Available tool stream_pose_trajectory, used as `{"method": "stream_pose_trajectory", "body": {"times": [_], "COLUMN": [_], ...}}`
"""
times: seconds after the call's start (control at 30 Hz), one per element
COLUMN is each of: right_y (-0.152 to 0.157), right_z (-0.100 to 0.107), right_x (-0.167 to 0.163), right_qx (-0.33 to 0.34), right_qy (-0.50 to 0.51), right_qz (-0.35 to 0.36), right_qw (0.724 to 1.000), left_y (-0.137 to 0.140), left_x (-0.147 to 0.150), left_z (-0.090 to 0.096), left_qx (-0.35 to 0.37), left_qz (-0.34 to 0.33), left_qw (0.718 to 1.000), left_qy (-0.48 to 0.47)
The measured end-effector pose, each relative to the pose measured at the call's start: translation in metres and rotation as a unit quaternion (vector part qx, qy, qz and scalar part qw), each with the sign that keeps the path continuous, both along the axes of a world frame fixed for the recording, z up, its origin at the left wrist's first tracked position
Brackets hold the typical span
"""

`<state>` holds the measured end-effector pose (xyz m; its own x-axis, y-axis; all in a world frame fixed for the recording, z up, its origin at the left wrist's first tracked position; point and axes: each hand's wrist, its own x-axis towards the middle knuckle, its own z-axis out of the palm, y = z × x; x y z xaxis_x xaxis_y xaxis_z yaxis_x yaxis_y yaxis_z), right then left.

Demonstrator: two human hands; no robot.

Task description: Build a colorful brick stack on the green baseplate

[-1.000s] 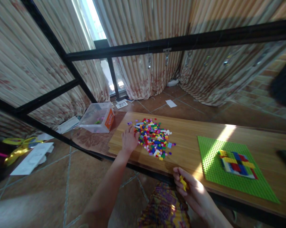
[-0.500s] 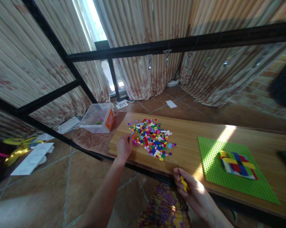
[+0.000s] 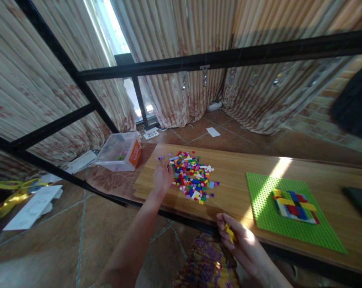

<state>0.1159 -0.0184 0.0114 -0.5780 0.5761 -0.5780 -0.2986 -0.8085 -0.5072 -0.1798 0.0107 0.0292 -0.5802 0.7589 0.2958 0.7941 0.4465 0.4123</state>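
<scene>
In the head view, the green studded baseplate lies flat on the wood-grain worktop, and a built panel of red, blue, yellow and white toy bricks sits on it. Left of the baseplate, well apart from it, spreads a loose pile of small multicoloured toy bricks. The left hand is at the pile's far side from the baseplate, its fingers bent over the bricks at that edge; whether they grip one cannot be told. The right hand is just left of the baseplate's near corner, at the worktop's front edge, palm turned up, its fingers closed around a few yellow bricks. Farther left of the baseplate, beyond the pile, stands a clear plastic box with an orange label and a few pieces inside. Right of the baseplate lies a dark flat object, partly seen. A sunlit strip crosses the baseplate's left part.
</scene>
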Motion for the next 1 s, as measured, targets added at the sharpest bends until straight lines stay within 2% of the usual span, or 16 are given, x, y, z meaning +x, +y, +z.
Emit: {"method": "stream_pose_trajectory", "body": {"times": [0.13, 0.27, 0.37, 0.5, 0.53, 0.6, 0.67, 0.7, 0.73, 0.77, 0.8, 0.87, 0.93, 0.97, 1.0], "right_y": [0.0, 0.0, 0.0, 0.002, 0.003, 0.006, 0.009, 0.01, 0.01, 0.01, 0.01, 0.007, 0.003, 0.001, -0.001], "right_z": [0.002, 0.002, 0.002, 0.004, 0.005, 0.008, 0.011, 0.012, 0.014, 0.015, 0.017, 0.022, 0.027, 0.03, 0.033], "right_x": [-0.001, -0.001, -0.002, -0.001, -0.001, 0.0, 0.001, 0.001, 0.001, 0.002, 0.002, 0.0, -0.003, -0.005, -0.006], "right_qx": [0.0, 0.003, -0.008, -0.045, -0.052, -0.049, -0.034, -0.027, -0.018, -0.005, 0.012, 0.053, 0.094, 0.117, 0.148], "right_qy": [0.001, 0.008, 0.017, 0.055, 0.07, 0.1, 0.115, 0.12, 0.123, 0.125, 0.127, 0.126, 0.108, 0.087, 0.055], "right_qz": [-0.001, -0.006, -0.013, -0.043, -0.051, -0.064, -0.082, -0.093, -0.105, -0.115, -0.124, -0.136, -0.152, -0.162, -0.173], "right_qw": [1.0, 1.0, 1.0, 0.997, 0.995, 0.992, 0.989, 0.988, 0.987, 0.985, 0.984, 0.981, 0.978, 0.976, 0.972], "left_y": [0.039, 0.068, 0.076, 0.067, 0.062, 0.047, 0.026, 0.013, 0.0, -0.014, -0.027, -0.047, -0.057, -0.059, -0.059], "left_x": [-0.004, -0.011, -0.013, -0.011, -0.008, 0.005, 0.03, 0.048, 0.068, 0.091, 0.113, 0.156, 0.188, 0.198, 0.206], "left_z": [0.014, 0.013, 0.008, 0.011, 0.013, 0.017, 0.019, 0.019, 0.017, 0.015, 0.012, 0.008, 0.007, 0.009, 0.012], "left_qx": [-0.05, -0.115, -0.128, -0.138, -0.13, -0.067, 0.031, 0.079, 0.12, 0.15, 0.169, 0.174, 0.156, 0.155, 0.151], "left_qz": [-0.07, -0.092, -0.099, -0.101, -0.101, -0.093, -0.097, -0.102, -0.105, -0.102, -0.09, -0.045, -0.001, 0.011, 0.019], "left_qw": [0.995, 0.987, 0.984, 0.983, 0.985, 0.993, 0.993, 0.982, 0.959, 0.92, 0.86, 0.708, 0.558, 0.499, 0.453], "left_qy": [0.056, 0.07, 0.071, 0.066, 0.06, 0.021, -0.067, -0.14, -0.235, -0.348, -0.473, -0.683, -0.815, -0.853, -0.878]}}
